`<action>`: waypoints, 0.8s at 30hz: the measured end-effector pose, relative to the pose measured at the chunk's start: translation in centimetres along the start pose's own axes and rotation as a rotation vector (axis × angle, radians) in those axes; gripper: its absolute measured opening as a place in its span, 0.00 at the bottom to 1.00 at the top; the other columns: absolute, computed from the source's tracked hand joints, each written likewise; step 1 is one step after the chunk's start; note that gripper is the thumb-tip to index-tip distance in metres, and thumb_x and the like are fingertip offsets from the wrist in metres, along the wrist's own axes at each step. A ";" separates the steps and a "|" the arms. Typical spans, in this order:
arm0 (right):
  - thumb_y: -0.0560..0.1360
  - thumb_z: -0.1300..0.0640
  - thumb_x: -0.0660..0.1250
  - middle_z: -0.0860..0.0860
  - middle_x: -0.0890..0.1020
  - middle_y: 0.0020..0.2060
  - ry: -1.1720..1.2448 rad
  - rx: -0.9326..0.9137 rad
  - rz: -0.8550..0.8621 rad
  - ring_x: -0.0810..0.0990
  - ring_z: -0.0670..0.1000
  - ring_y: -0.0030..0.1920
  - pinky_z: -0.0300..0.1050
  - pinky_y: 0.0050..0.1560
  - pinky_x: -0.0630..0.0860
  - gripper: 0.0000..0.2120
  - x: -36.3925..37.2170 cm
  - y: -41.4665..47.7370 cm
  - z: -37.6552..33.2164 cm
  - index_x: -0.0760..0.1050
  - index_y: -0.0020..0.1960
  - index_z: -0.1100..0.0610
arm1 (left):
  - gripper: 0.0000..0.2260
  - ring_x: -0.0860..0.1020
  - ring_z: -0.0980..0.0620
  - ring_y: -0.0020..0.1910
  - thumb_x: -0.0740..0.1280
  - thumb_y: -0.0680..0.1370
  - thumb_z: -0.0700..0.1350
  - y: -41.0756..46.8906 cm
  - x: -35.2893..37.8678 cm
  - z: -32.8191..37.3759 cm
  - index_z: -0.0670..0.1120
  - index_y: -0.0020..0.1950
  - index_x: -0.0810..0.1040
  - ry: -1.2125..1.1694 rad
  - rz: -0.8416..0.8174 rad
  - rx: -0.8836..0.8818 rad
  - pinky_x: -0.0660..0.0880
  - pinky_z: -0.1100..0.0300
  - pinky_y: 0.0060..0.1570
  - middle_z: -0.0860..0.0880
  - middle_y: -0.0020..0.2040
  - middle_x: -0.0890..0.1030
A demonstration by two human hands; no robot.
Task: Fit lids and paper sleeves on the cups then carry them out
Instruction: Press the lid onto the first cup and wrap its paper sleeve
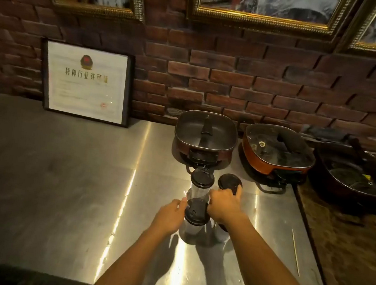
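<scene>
Two bare forearms reach in; left hand (170,213) cups the near clear plastic cup (191,229), right hand (223,204) fingers curl onto its black round lid (196,212) mid steel surface (60,174). Press evenly round the rim.

The lids (202,177) are black, on clear cups (191,230). The counter (60,174) is dull silver steel with pale streaks of glare. The wall (283,87) is dark red-brown brick with blackish mortar. The certificate (86,82) is white with gold lettering, a red seal and a black frame. The picture frames (263,21) are gold. One pan (206,132) is dark brown, the next pan (276,150) orange-red.
</scene>
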State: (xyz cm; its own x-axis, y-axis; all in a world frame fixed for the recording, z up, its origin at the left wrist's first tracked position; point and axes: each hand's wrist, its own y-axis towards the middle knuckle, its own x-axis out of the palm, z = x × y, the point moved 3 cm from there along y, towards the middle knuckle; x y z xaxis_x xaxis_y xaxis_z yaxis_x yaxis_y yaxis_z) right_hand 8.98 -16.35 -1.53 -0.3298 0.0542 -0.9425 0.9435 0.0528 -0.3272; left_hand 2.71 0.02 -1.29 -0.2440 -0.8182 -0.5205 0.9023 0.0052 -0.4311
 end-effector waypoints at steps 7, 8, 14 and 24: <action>0.79 0.51 0.63 0.52 0.83 0.47 -0.063 -0.024 0.006 0.77 0.58 0.62 0.74 0.74 0.35 0.09 2.4 1.1 -1.3 0.79 0.52 0.54 | 0.24 0.79 0.41 0.63 0.51 0.86 0.58 2.0 2.4 -1.8 0.45 0.71 0.75 -0.160 -0.032 -0.111 0.77 0.46 0.63 0.41 0.66 0.80; 0.79 0.50 0.63 0.53 0.83 0.48 -0.056 -0.035 0.036 0.77 0.57 0.62 0.73 0.75 0.36 0.10 2.3 1.1 -1.7 0.79 0.53 0.54 | 0.24 0.80 0.41 0.61 0.52 0.86 0.58 2.1 2.3 -2.1 0.44 0.69 0.76 -0.185 -0.025 -0.122 0.81 0.50 0.54 0.40 0.64 0.81; 0.80 0.53 0.64 0.57 0.86 0.55 0.431 -0.040 0.098 0.82 0.59 0.57 0.61 0.68 0.74 0.14 3.4 0.6 -4.3 0.81 0.63 0.55 | 0.16 0.84 0.44 0.47 0.60 0.84 0.58 0.9 -1.1 -5.7 0.49 0.57 0.80 -0.358 0.055 -0.141 0.83 0.53 0.35 0.45 0.51 0.85; 0.79 0.57 0.70 0.50 0.86 0.59 1.004 0.157 0.100 0.84 0.50 0.56 0.47 0.62 0.80 0.15 7.5 -4.2 -10.7 0.83 0.65 0.55 | 0.03 0.85 0.46 0.44 0.69 0.81 0.50 -1.9 -7.1 -12.7 0.52 0.49 0.81 -0.385 0.137 -0.157 0.84 0.49 0.44 0.51 0.49 0.85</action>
State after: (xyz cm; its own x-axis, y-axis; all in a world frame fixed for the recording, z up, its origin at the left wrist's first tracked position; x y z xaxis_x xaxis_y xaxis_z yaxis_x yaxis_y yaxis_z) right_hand 2.21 -5.44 -6.53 -0.0561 0.8659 -0.4971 0.9378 -0.1252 -0.3239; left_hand -1.76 13.11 -6.13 0.0511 -0.9583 -0.2810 0.8450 0.1915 -0.4993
